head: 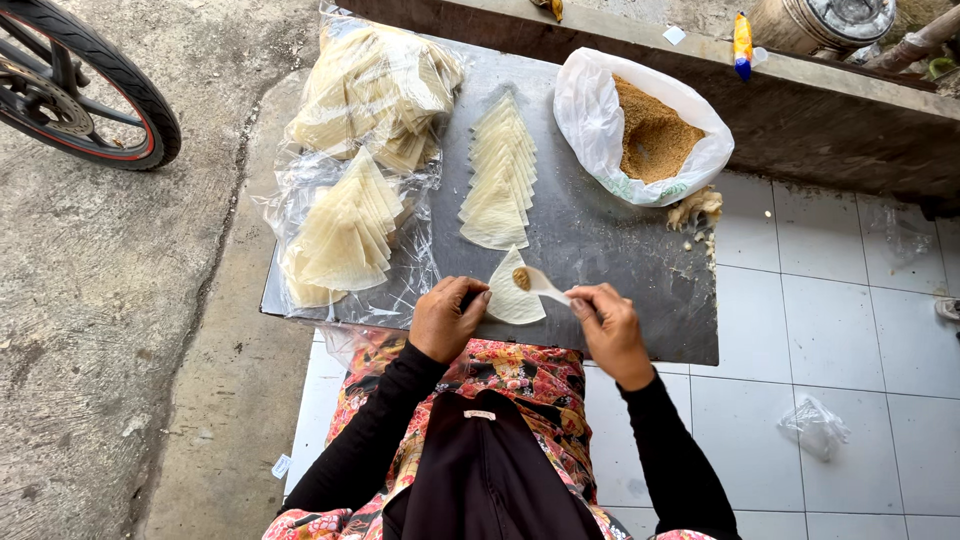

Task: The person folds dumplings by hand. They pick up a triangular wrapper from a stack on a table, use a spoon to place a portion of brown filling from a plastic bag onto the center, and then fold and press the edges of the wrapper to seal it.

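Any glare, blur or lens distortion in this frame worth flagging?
Head view: soft even daylight, no hard shadows; mild sheen on the clear plastic and grey board; sharp focus on both hands, left hand, right hand; wide-angle bending at the edges, seen in the wheel.

left hand (447, 318) curled, right hand (607, 325) pinching

Two hands (447, 318) (607, 330), one spoon (545, 287), one bag of filling (645, 128), one wheel (85, 85).

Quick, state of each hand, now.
Left hand: fingers curled, pinning the edge of the triangular wrapper on the board.
Right hand: closed on a white spoon carrying brown filling over the wrapper.
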